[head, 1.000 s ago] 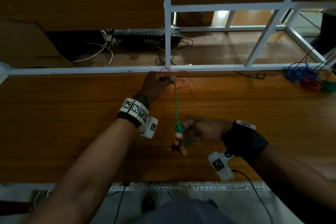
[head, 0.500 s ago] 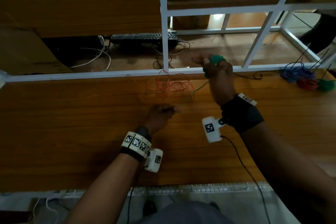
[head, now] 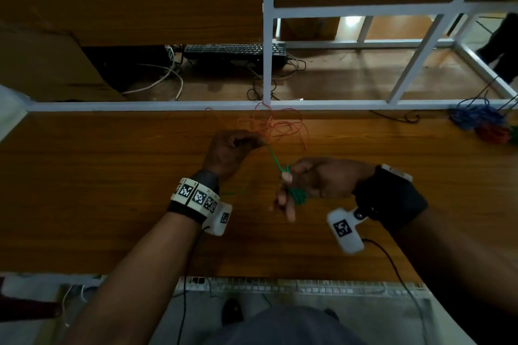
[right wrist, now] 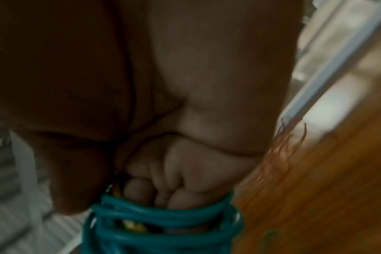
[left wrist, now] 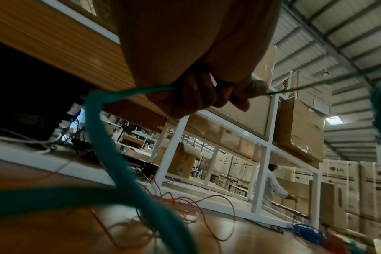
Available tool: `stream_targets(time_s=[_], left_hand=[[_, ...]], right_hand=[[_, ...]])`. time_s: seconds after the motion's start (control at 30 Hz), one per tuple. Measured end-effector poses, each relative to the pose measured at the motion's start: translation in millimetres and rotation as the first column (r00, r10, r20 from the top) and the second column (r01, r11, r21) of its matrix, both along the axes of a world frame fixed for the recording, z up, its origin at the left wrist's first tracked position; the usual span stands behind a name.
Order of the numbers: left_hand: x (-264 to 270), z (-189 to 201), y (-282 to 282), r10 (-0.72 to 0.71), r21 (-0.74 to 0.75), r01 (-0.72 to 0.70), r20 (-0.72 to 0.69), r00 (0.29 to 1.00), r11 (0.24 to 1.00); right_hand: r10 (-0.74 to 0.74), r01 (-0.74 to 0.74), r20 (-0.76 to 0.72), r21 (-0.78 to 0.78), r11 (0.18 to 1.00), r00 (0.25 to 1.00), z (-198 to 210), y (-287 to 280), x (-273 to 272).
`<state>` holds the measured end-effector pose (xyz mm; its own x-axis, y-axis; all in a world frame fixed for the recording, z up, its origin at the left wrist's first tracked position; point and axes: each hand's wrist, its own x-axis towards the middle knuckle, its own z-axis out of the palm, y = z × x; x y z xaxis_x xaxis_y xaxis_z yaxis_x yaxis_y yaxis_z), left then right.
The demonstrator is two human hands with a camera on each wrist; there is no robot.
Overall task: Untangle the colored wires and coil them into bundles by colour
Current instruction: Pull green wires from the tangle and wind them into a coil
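Green wire (head: 276,163) mid-coil at frame centre — taut between both hands.

Left hand (head: 232,152) pinches the strand; right hand (head: 316,182) has turns wound round its fingers (right wrist: 178,197), clenched on the bundle. Judged light, thin, springy and slick: hold the turns firmly or they will slip. Orange wire (head: 276,127) lies loose on the desk (head: 112,176) just above.

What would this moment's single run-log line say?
left hand: pinches green wire | right hand: holds green coil | orange wire: loose on table
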<state>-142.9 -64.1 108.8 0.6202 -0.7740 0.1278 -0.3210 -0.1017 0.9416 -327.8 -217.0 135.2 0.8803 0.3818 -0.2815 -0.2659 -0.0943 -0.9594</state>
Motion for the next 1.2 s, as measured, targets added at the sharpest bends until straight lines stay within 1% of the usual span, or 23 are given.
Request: stream_targets(time_s=[0.03,0.1,0.17,0.2,0.27,0.33,0.4,0.47,0.5,0.53,0.6,0.67,0.7,0.77,0.83,0.9,0.97,1.0,1.03,1.07,1.1,1.17,1.2], left_hand=[[-6.0,1.3,-2.3,-0.006,-0.032,0.005,-0.031,0.999,0.999],[-23.0,4.8,-7.2,-0.064,-0.124,0.047,-0.136,0.989,0.991],[-41.1,5.4,-11.8,-0.068,-0.135,0.045,-0.174,0.982,0.99],[-47.4,3.0,-12.9,-0.024,-0.079,0.007,-0.207,0.978,0.997],[-55.5,-12.0,-10.8,0.0,-0.001,-0.001,-0.304,0.953,1.0],[-63.0,-27.2,-4.8,0.016,0.06,0.005,-0.347,0.938,0.998],[-70.6,-34.1,4.7,0.029,0.138,0.017,-0.326,0.945,0.99],[-74.0,-41.4,17.8,0.029,0.208,0.031,-0.278,0.96,0.978],[-74.0,-45.0,25.2,0.037,0.244,0.029,-0.262,0.964,0.969],[-70.9,-48.3,32.5,0.058,0.276,0.015,-0.254,0.965,0.961],[-61.9,-50.0,43.4,0.098,0.322,-0.012,-0.25,0.963,0.947],[-53.6,-44.5,47.5,0.139,0.314,-0.057,-0.245,0.959,0.948],[-48.7,-41.1,47.4,0.162,0.291,-0.094,-0.22,0.962,0.952],[-38.2,-30.0,43.0,0.189,0.234,-0.154,-0.132,0.973,0.96],[-30.9,-18.3,35.2,0.154,0.176,-0.15,-0.01,0.988,0.973],[-25.8,-10.6,23.5,0.108,0.13,-0.124,0.121,0.987,0.984],[-25.0,-4.1,11.7,0.046,0.125,-0.076,0.226,0.973,0.989],[-25.6,-4.0,7.2,0.022,0.125,-0.055,0.255,0.967,0.991],[-26.7,-5.7,4.0,0.006,0.115,-0.037,0.264,0.965,0.993],[-27.3,-9.3,2.1,0.003,0.106,-0.031,0.25,0.968,0.994],[-29.2,-13.1,1.2,0.016,0.103,-0.039,0.214,0.977,0.994],[-35.9,-23.9,1.8,0.042,0.086,-0.049,0.081,0.996,0.995],[-40.8,-27.8,1.7,0.028,0.056,-0.028,0.009,1.0,0.998]], right_hand=[[-0.012,0.007,0.021,0.226,0.974,1.0,6.3,3.1,2.9],[-0.107,0.061,0.035,0.636,0.77,0.994,14.5,4.8,11.5],[-0.314,0.178,-0.003,0.827,0.533,0.949,23.6,3.3,20.2],[-0.453,0.252,-0.03,0.862,0.439,0.891,28.1,0.9,22.9],[-0.716,0.405,-0.093,0.871,0.278,0.692,34.1,-7.3,25.8],[-0.879,0.543,-0.085,0.813,0.211,0.469,28.0,-17.4,26.6],[-0.962,0.702,0.074,0.67,0.244,0.263,9.1,-27.6,25.3],[-0.91,0.898,0.405,0.365,0.247,0.086,-12.7,-37.4,21.7],[-0.81,0.964,0.581,0.162,0.212,0.081,-22.2,-43.4,18.7],[-0.686,0.985,0.711,-0.052,0.167,0.154,-27.6,-47.7,15.3],[-0.491,0.889,0.749,-0.438,0.135,0.444,-31.8,-50.0,7.1],[-0.365,0.671,0.583,-0.718,0.186,0.726,-31.7,-42.3,-0.2],[-0.305,0.542,0.468,-0.805,0.24,0.83,-32.3,-35.6,-2.6],[-0.234,0.279,0.195,-0.868,0.41,0.952,-30.1,-19.7,-4.3],[-0.155,0.048,-0.059,-0.792,0.608,0.986,-24.6,-7.0,-6.3],[-0.029,-0.074,-0.15,-0.636,0.768,0.988,-19.9,4.7,-7.4],[0.068,-0.106,-0.136,-0.295,0.95,0.988,-20.0,15.7,-7.0],[0.084,-0.09,-0.11,-0.051,0.995,0.99,-18.4,19.5,-5.4],[0.064,-0.043,-0.085,0.233,0.972,0.994,-14.0,22.0,-2.3],[0.004,0.028,-0.065,0.494,0.869,0.998,-7.2,22.3,1.9],[-0.1,0.112,-0.058,0.694,0.711,0.993,0.4,20.4,7.4],[-0.392,0.273,-0.108,0.878,0.393,0.914,11.6,10.7,21.6],[-0.553,0.375,-0.162,0.878,0.296,0.817,13.1,4.7,28.1]])
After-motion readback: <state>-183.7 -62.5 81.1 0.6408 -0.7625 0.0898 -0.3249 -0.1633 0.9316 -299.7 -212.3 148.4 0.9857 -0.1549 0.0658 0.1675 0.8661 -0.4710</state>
